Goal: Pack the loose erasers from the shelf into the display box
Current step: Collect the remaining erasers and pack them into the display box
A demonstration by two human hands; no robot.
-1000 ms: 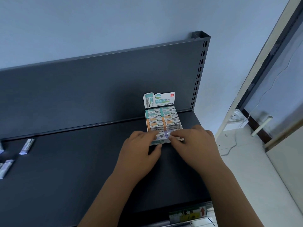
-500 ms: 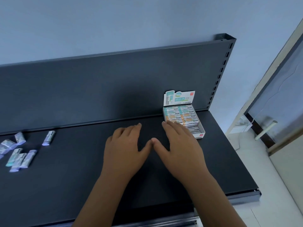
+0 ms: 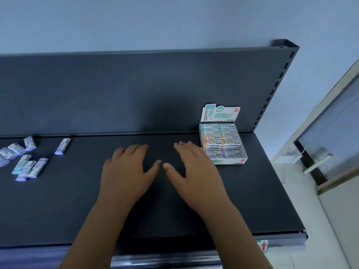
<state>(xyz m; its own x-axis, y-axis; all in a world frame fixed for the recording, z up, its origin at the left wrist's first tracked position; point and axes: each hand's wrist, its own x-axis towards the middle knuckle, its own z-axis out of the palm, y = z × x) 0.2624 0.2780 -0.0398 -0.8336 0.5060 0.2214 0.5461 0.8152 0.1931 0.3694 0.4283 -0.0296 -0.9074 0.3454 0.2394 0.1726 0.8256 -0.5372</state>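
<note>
Left hand: the left hand (image 3: 126, 171) lay palm down at centre frame on the dark shelf (image 3: 77, 200), fingers straight and spread, grasping nothing.
Right hand: the right hand (image 3: 196, 171) lay flat beside it, fingers likewise released and empty; the two thumb tips were near each other but apart.
Display box: the display box (image 3: 233, 161) stood at right of centre, its back against the back panel (image 3: 136, 90) and its printed header card (image 3: 220, 113) upright.
Box and hand: the right hand's outer edge overlapped the box's near left corner; contact could not be told.
Box contents: erasers sat in two columns, teal bands at the back, orange in the middle, purple at the front; the exact number could not be read.
Loose erasers: the loose erasers (image 3: 37, 167) lay scattered at the left of the frame, well apart from both hands; eight could be counted, one cut by the frame edge, one (image 3: 62, 146) lying off to the right of the cluster.
Open room: bare shelf stretched between the erasers and the left hand, and from the hands down to the front edge.
Right edge: a narrow bare strip separated the box from the shelf's right edge, below the slotted upright (image 3: 279, 74).
Front edge: one label with a red arrow (image 3: 263, 245) hung at lower right.
</note>
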